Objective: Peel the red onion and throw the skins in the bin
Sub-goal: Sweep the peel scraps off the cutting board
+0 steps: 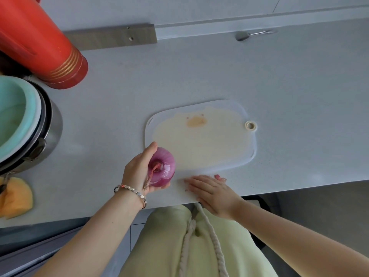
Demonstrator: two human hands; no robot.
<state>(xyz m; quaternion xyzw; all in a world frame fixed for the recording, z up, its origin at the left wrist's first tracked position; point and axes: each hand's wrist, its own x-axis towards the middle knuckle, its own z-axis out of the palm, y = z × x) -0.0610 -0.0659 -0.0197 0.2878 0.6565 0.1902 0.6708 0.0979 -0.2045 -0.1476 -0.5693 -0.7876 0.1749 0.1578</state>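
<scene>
The left hand (137, 170) is gripping the glossy, mostly peeled red onion (162, 167) at the near corner of the cutting board (219, 148), one skin strip (148, 179) dangling; the right hand (211, 193) is lying flat, empty, on the countertop (279, 76); binning is looking not yet done.

Pale grey countertop (279, 76) under soft, even light.
Pale wall (179, 9) at twelve o'clock; grey floor (323, 208) at four o'clock.

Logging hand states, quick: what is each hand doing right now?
Left hand: holding the red onion.
Right hand: open, flat on the counter.
</scene>
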